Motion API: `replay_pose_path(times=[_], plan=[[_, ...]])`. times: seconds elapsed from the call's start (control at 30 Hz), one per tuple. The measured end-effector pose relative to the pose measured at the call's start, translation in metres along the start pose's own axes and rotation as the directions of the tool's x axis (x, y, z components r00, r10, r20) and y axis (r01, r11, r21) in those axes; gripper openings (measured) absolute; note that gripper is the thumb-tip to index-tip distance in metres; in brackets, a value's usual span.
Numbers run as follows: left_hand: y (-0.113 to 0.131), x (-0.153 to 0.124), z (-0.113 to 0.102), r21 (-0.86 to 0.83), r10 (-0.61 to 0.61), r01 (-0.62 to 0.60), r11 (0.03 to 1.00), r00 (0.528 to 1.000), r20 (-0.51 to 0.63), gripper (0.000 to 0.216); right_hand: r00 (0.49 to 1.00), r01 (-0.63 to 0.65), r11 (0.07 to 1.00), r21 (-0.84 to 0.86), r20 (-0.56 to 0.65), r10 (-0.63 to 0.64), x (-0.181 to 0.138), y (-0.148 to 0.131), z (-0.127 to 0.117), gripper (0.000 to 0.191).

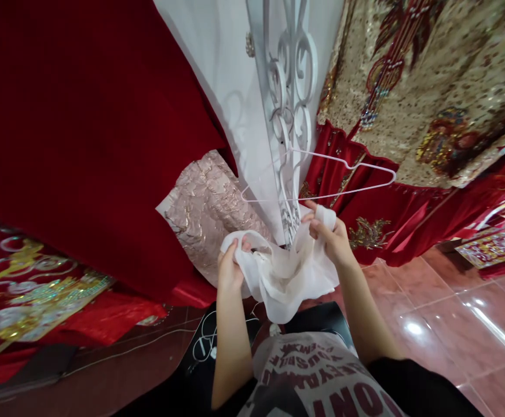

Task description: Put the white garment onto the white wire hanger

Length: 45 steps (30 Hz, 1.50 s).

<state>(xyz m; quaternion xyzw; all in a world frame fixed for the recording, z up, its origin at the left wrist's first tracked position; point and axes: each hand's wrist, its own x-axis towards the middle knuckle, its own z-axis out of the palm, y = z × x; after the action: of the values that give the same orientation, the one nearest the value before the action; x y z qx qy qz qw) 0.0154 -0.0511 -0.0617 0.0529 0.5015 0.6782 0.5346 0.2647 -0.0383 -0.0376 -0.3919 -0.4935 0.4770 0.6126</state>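
A white, sheer piece of clothing (278, 289) is stretched between my two hands, low in front of my lap, its opening turned up toward me. My left hand (231, 267) is closed on the cloth at one side, thumb and fingers pinching its upper edge. At the other side, my right hand (333, 234) grips a gathered strap-like part of the same cloth. The right fingertips are just under the bottom bar of a thin pale hanger (357, 189); whether they touch it I cannot tell. The hanger hangs bare in front of a white scrolled metal stand (281, 116).
Red cloth (83, 116) hangs at the left, with a pink textured fabric (211, 202) beside the stand. Gold sequined garments (435, 87) hang at the right. A white cord (131, 341) runs over the pink tiled floor (435, 324) at the lower left.
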Motion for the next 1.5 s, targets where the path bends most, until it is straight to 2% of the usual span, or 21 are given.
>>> replay_pose_path(times=[0.1,0.17,0.27,0.37,0.5,0.63,0.7,0.8,0.9,0.97,1.03,1.17,1.23,1.33,1.4,1.5], plan=[[0.023,-0.004,-0.013,-0.101,0.064,-0.069,0.992,0.997,-0.052,0.012,0.981,0.192,0.967,-0.17,0.055,-0.185,0.029,-0.001,0.014,0.071],[0.03,-0.007,-0.021,-0.111,0.12,-0.126,0.986,0.991,-0.055,0.011,0.964,0.265,0.908,-0.326,0.057,-0.261,0.048,0.007,0.017,0.068],[0.028,-0.01,-0.027,-0.084,0.161,-0.161,0.983,0.987,-0.009,0.005,0.965,0.223,0.862,-0.455,-0.022,-0.261,0.068,0.026,0.013,0.053],[0.022,-0.012,-0.021,-0.103,0.151,-0.146,0.984,0.987,0.045,0.007,0.962,0.196,0.843,-0.502,-0.066,-0.264,0.072,0.042,0.002,0.042],[0.031,-0.004,0.002,-0.15,0.123,-0.109,0.983,0.988,0.089,0.015,0.947,0.232,0.822,-0.52,-0.073,-0.313,0.066,0.047,-0.009,0.032],[0.057,0.004,0.038,-0.111,0.107,-0.082,0.99,0.965,0.238,0.019,0.948,0.227,0.834,-0.503,-0.081,-0.307,0.061,0.043,-0.009,0.031],[0.065,0.001,0.06,-0.061,0.115,-0.101,0.993,0.935,0.334,0.018,0.95,0.225,0.845,-0.485,-0.082,-0.301,0.06,0.044,-0.005,0.033],[0.066,-0.007,0.093,0.04,0.17,-0.213,0.976,0.865,0.473,0.011,0.95,0.241,0.865,-0.441,-0.075,-0.303,0.059,0.049,0.003,0.031],[0.061,-0.006,0.112,0.182,0.271,-0.429,0.885,0.792,0.547,0.011,0.946,0.264,0.87,-0.417,-0.066,-0.318,0.058,0.055,0.008,0.025],[0.062,0.001,0.116,0.317,0.323,-0.583,0.748,0.737,0.593,0.015,0.95,0.249,0.872,-0.423,-0.067,-0.304,0.056,0.057,0.009,0.026],[0.066,0.009,0.116,0.416,0.344,-0.678,0.606,0.695,0.631,0.024,0.96,0.22,0.88,-0.42,-0.067,-0.272,0.055,0.057,0.01,0.031],[0.078,0.018,0.116,0.506,0.364,-0.713,0.485,0.692,0.624,0.033,0.972,0.222,0.925,-0.308,0.0,-0.233,0.057,0.044,0.004,0.038],[0.082,0.019,0.119,0.56,0.357,-0.709,0.429,0.702,0.617,0.033,0.986,0.162,0.963,-0.216,0.008,-0.165,0.06,0.034,-0.005,0.044],[0.088,0.022,0.122,0.616,0.33,-0.714,0.333,0.7,0.634,0.034,0.992,0.0,0.995,-0.104,-0.124,-0.013,0.069,0.02,-0.031,0.042],[0.089,0.025,0.124,0.636,0.313,-0.721,0.274,0.692,0.65,0.035,0.968,-0.084,0.994,-0.07,-0.244,0.065,0.08,0.012,-0.055,0.031],[0.091,0.032,0.128,0.637,0.312,-0.736,0.229,0.675,0.668,0.036,0.929,-0.176,0.979,-0.106,-0.348,0.13,0.105,-0.004,-0.094,0.012]])
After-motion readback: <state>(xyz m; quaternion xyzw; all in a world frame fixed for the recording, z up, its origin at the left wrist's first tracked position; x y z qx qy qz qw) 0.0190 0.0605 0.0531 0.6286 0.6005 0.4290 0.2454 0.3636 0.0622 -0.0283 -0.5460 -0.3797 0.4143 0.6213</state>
